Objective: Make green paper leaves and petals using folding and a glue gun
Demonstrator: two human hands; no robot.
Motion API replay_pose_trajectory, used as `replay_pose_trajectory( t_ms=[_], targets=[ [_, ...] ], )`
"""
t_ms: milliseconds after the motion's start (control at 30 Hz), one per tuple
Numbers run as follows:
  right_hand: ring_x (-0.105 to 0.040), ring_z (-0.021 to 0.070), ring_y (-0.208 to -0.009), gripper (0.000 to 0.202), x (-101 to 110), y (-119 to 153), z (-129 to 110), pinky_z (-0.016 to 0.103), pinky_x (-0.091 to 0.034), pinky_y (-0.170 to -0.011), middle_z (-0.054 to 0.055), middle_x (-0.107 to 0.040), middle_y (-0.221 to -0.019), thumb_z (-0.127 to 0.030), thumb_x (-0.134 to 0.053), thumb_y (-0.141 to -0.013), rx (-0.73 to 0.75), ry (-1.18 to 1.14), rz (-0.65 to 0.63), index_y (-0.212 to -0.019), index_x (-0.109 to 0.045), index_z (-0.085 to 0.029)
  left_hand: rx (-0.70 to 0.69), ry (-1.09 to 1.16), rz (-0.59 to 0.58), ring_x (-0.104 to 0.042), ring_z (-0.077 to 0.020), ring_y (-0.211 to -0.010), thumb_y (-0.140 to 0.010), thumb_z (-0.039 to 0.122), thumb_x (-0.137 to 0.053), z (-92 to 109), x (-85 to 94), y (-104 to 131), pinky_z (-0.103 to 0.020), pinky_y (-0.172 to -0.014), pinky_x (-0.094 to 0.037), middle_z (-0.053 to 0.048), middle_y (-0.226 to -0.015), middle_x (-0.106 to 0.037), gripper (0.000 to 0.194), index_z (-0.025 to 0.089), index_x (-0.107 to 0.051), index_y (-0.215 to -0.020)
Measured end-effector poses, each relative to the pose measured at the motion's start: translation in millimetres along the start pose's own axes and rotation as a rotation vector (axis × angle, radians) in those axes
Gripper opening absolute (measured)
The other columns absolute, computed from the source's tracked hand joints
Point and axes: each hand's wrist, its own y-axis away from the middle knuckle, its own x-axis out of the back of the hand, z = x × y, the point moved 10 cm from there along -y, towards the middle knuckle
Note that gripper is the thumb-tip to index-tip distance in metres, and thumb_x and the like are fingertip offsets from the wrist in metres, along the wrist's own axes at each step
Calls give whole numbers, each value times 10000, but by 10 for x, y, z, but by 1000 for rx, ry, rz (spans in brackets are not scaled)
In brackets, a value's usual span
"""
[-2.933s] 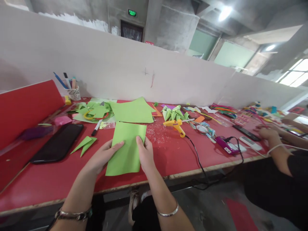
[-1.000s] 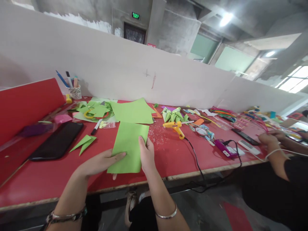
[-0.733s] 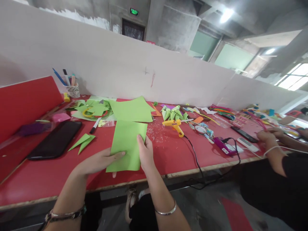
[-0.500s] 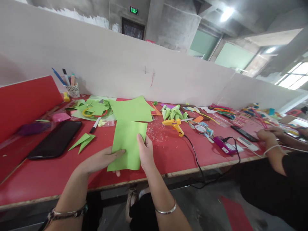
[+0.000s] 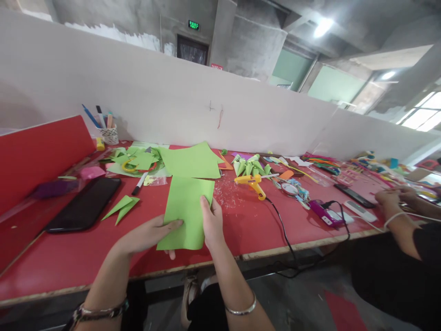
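A rectangular sheet of green paper (image 5: 189, 207) is held between both hands over the front part of the red table (image 5: 251, 230). My left hand (image 5: 155, 233) grips its lower left side, thumb on top and fingers underneath. On the right edge, my right hand (image 5: 212, 219) pinches the sheet with the thumb on its face. Larger green sheets (image 5: 191, 161) lie just behind it. To the left are folded green pieces (image 5: 122, 208) and a black-capped marker (image 5: 139, 184). Right of the sheet rests a yellow glue gun (image 5: 253, 185), with green paper cones (image 5: 251, 164) behind it.
A black phone (image 5: 84, 204) and a pen cup (image 5: 109, 134) stand at the left. Green scraps (image 5: 138, 158) are piled behind. A purple power adapter (image 5: 324, 214) with a cord sits at the right, near another person's hands (image 5: 392, 197). A white partition (image 5: 258, 110) borders the table.
The view has shifted slightly, so everything appears a little lower and further right. Both hands keep their hold on the green sheet.
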Motion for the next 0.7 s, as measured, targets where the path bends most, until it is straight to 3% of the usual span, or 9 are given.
replay_pose_trajectory(
  t_ms=[133, 400, 533, 700],
  targets=[
    [-568, 139, -673, 292, -5, 4, 14, 241, -449, -620, 30, -628, -792, -403, -530, -740, -18, 13, -7, -903, -602, -171, 3, -27, -19, -632, -186, -547, -758, 521, -464, -43, 13, -18, -276, -573, -489, -53, -782, -672, 400, 147, -554, -869],
    [-556, 138, -683, 269, -55, 12, -16, 246, -444, -646, 21, -609, -746, -413, -511, -752, -2, 45, -49, -819, -588, -163, 42, -125, 11, -635, -211, -610, -777, 516, -433, -24, 62, 47, -284, -640, -470, -47, -570, -657, 418, 122, -574, -789],
    [-554, 137, -690, 261, -62, 7, -23, 247, -437, -656, 16, -601, -732, -411, -509, -756, 10, 53, -50, -800, -584, -165, 28, -102, -4, -633, -196, -598, -774, 482, -456, 21, 47, 60, -288, -672, -467, -34, -625, -677, 376, 134, -587, -830],
    [-531, 122, -658, 217, -60, -55, -37, 229, -426, -630, 2, -600, -715, -383, -543, -734, 10, -24, -78, -780, -592, -177, 42, -151, 14, -627, -205, -654, -785, 495, -423, 26, 88, 97, -267, -666, -447, -55, -538, -662, 418, 132, -611, -695]
  ],
)
